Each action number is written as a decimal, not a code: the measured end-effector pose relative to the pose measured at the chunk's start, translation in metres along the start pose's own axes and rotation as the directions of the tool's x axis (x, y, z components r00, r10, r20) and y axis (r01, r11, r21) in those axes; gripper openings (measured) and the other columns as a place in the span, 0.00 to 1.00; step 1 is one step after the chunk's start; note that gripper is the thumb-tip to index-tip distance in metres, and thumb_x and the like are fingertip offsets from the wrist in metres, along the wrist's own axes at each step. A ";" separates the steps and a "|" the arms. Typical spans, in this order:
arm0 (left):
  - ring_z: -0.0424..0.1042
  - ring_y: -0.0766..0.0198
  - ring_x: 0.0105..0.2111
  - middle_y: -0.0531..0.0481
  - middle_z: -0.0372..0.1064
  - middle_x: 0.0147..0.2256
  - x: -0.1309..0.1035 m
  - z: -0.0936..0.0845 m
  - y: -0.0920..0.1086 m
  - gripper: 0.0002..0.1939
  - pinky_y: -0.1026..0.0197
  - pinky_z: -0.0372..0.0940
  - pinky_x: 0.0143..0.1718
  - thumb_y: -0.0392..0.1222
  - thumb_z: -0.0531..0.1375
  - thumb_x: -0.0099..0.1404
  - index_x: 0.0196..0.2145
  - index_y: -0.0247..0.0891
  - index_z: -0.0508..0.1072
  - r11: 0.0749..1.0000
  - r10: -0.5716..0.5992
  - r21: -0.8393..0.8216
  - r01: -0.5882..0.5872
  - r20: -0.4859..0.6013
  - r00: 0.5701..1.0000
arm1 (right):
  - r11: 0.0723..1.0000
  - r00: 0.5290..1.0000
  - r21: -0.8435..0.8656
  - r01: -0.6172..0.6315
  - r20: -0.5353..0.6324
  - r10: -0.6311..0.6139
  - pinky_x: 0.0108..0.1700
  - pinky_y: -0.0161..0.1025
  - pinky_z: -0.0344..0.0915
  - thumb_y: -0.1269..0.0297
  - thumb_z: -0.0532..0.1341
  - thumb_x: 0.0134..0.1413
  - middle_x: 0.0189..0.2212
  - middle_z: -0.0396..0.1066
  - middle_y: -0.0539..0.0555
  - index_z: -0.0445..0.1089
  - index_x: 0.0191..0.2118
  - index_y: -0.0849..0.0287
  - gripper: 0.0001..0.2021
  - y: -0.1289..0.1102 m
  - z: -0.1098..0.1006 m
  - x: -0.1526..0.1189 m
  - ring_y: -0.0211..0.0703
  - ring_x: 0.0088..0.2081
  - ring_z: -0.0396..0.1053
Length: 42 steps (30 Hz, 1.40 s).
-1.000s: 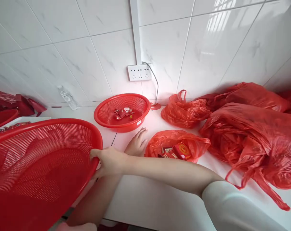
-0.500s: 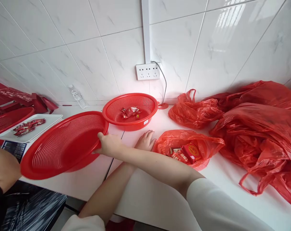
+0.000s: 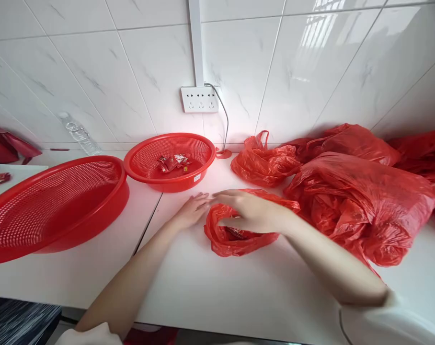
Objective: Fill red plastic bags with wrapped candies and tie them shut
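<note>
The right hand [image 3: 251, 211] apparently reached into the bag [image 3: 235, 247], four o'clock from the left hand [image 3: 192, 211], both grips open, pinching probably needed.

The white table [image 3: 210, 287] bears red bags [image 3: 235, 249] and the smaller red basket [image 3: 179, 185].

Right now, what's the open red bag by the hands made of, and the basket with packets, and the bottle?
The bag looks like thin, shiny plastic film: crinkled folds. The basket seems stiff, glossy plastic, with neat holes. The bottle: probably clear plastic; the tiled wall shows through.
</note>
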<state>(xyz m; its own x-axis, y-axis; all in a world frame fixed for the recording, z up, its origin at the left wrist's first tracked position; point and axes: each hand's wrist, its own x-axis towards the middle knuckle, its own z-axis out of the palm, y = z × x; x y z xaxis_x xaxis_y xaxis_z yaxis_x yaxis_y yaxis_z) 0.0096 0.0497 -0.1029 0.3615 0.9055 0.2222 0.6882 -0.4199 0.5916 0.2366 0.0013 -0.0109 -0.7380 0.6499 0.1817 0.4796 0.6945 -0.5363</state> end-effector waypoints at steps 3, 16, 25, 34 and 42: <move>0.75 0.51 0.38 0.42 0.75 0.34 -0.005 -0.020 0.015 0.23 0.53 0.66 0.40 0.60 0.51 0.64 0.31 0.39 0.76 0.919 -0.285 0.273 0.283 -0.032 0.958 | 0.891 0.942 -0.336 -0.304 -0.245 0.229 0.61 0.61 0.55 0.68 0.64 0.50 0.63 0.56 0.63 0.60 0.62 0.54 0.32 0.040 -0.011 -0.057 0.61 0.64 0.54; 0.74 0.57 0.38 0.48 0.77 0.36 0.014 -0.098 0.090 0.13 0.58 0.67 0.41 0.52 0.62 0.59 0.32 0.40 0.78 0.919 -0.229 -0.291 0.267 0.157 0.961 | 0.921 0.672 0.283 -0.266 -0.630 0.388 0.38 0.42 0.73 0.59 0.65 0.52 0.35 0.76 0.53 0.72 0.45 0.52 0.13 0.049 -0.094 -0.085 0.45 0.36 0.76; 0.63 0.52 0.58 0.54 0.62 0.59 0.043 -0.113 0.138 0.29 0.51 0.64 0.55 0.51 0.65 0.59 0.58 0.54 0.65 0.604 0.287 -0.676 -0.423 -0.311 0.906 | 0.975 0.171 0.083 0.207 -0.984 0.047 0.42 0.44 0.72 0.63 0.60 0.59 0.37 0.68 0.53 0.66 0.42 0.54 0.06 0.018 -0.086 -0.020 0.43 0.40 0.72; 0.71 0.60 0.39 0.49 0.70 0.37 0.041 -0.069 0.149 0.18 0.57 0.69 0.41 0.40 0.65 0.59 0.47 0.44 0.72 0.856 0.283 -0.493 -0.156 0.194 0.939 | 0.940 0.694 -0.148 0.307 -0.642 -0.327 0.48 0.47 0.70 0.68 0.57 0.60 0.39 0.74 0.52 0.70 0.43 0.53 0.08 -0.001 -0.063 -0.009 0.45 0.43 0.72; 0.56 0.72 0.17 0.59 0.54 0.18 0.047 -0.063 0.149 0.15 0.66 0.59 0.22 0.51 0.52 0.70 0.31 0.39 0.65 0.695 0.127 -0.718 0.029 0.161 0.979 | 0.971 0.777 0.023 0.239 -0.605 -0.177 0.47 0.42 0.70 0.67 0.58 0.61 0.45 0.70 0.55 0.68 0.48 0.57 0.10 0.005 -0.066 -0.004 0.43 0.47 0.69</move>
<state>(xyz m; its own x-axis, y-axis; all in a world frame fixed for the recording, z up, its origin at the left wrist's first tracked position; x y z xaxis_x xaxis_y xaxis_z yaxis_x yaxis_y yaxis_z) 0.0894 0.0338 0.0444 0.5424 0.8233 0.1673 0.0372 -0.2225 0.9742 0.2728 0.0224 0.0401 -0.3709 0.5686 0.7343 0.2779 0.8224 -0.4965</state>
